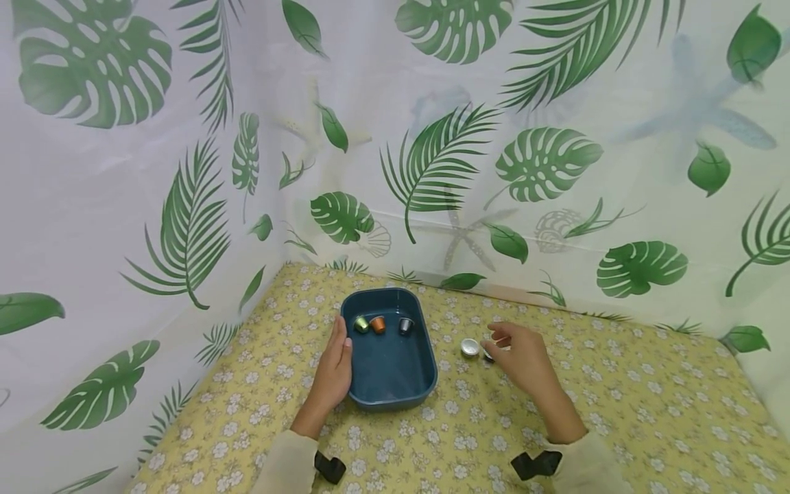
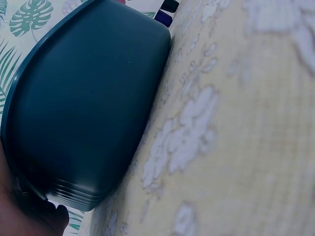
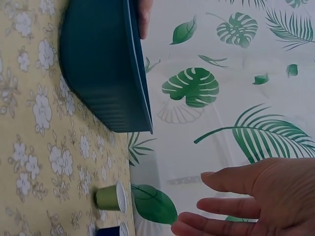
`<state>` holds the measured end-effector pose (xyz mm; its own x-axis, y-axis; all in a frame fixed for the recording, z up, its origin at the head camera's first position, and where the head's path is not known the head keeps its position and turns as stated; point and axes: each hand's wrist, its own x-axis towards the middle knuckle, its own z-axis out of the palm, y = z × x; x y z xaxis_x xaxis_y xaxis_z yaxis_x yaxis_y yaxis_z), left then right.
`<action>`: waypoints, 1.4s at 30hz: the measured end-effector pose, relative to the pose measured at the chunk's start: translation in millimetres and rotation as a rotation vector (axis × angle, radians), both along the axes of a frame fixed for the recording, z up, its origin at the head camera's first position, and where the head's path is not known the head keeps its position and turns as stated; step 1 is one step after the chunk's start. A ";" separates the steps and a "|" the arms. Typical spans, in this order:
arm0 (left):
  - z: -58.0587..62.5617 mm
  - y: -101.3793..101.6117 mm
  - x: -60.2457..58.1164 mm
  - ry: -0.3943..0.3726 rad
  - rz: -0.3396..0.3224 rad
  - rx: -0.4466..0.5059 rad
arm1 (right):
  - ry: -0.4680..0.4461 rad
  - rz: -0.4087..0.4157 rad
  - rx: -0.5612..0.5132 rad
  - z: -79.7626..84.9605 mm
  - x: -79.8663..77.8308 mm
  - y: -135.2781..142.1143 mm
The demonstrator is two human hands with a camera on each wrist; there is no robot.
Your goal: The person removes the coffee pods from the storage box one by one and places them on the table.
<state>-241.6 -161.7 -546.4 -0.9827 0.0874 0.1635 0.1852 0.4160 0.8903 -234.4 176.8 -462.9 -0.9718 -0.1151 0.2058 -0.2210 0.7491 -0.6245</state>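
Note:
A dark blue plastic tub rests on the flowered cloth. My left hand holds its left side, thumb at the rim and fingers against the outer wall. Inside lie a green coffee capsule, an orange capsule and a dark grey capsule. My right hand hovers right of the tub, fingers loosely bent and apart, nothing in them. Below it, a green capsule with a silver lid stands beside a dark blue capsule; the hand partly covers the dark one in the head view.
The yellow flowered cloth covers the table. White curtains with green leaf prints hang along the back and left side. A black strap sits at the right wrist, and another strap at the left.

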 end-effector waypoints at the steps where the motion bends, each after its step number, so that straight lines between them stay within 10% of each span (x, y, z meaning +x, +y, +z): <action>1: 0.2 0.3 0.0 -0.001 0.000 0.001 | 0.001 0.003 -0.001 0.0 -0.7 -2.4; 42: 0.5 -0.2 -0.8 0.012 0.003 -0.010 | 0.030 0.095 0.008 6.6 -26.9 -84.9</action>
<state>-242.3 -161.9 -545.9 -0.9808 0.0864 0.1746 0.1948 0.4254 0.8838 -261.3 92.0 -456.3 -0.9499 -0.2083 0.2332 -0.3097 0.7289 -0.6106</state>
